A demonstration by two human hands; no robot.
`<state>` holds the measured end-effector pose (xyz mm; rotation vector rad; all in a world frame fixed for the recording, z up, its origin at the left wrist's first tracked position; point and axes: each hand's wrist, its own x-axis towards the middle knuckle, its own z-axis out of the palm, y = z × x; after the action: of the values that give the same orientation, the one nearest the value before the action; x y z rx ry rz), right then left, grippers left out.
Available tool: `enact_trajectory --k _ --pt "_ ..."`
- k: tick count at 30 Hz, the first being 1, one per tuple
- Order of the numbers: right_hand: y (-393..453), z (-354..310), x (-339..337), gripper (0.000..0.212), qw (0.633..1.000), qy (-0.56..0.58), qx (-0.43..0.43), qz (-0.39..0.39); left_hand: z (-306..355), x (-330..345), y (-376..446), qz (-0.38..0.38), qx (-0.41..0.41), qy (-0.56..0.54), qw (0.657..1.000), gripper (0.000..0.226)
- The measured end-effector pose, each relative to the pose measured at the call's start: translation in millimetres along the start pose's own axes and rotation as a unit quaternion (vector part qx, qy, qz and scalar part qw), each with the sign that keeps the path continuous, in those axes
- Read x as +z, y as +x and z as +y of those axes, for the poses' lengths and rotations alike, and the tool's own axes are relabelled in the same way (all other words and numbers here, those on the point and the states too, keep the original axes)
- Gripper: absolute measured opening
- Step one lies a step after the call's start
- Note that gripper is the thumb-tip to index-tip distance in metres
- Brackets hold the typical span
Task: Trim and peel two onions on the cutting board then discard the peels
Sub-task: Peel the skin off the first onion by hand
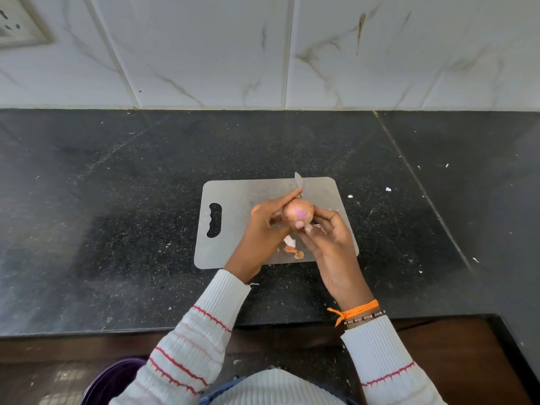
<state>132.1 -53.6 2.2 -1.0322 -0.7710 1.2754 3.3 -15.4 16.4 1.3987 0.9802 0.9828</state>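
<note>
Head view looks down on a grey cutting board (233, 229) lying on a dark counter (117, 200), with wide bare counter to its left, right and far sides. Above the board's right half, both hands hold one onion (298, 213): the left hand (263, 229) curls round it, and the right hand (330, 238) pinches its near side. A knife (299, 181) tip pokes past the far edge. Peels (292, 247) lie near the board's near edge.
</note>
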Motion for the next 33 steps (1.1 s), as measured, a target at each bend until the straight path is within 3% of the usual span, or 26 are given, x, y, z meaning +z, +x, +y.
enact_trajectory --k 2,5,8,11,19,33 --pt "3 -3 -5 0.02 0.989 -0.143 -0.05 0.006 0 -2 0 0.015 -0.007 0.012 1.0 0.052" --pt "10 -13 -7 0.021 0.929 -0.317 -0.185 0.036 1 -1 1 0.055 -0.031 0.019 0.998 0.054" --pt "13 -18 -5 0.018 0.869 -0.395 -0.297 0.034 2 0 1 0.09 -0.045 0.022 0.995 0.052" --pt "15 -17 -7 0.016 0.838 -0.427 -0.338 0.031 2 -2 1 0.1 -0.049 0.03 0.993 0.051" --pt "20 -24 -16 0.007 0.813 -0.453 -0.365 -0.012 4 -3 1 0.096 -0.008 0.097 0.991 0.055" --pt "33 -30 -10 0.002 0.825 -0.454 -0.331 -0.066 6 -10 -3 0.104 -0.026 0.068 0.992 0.047"
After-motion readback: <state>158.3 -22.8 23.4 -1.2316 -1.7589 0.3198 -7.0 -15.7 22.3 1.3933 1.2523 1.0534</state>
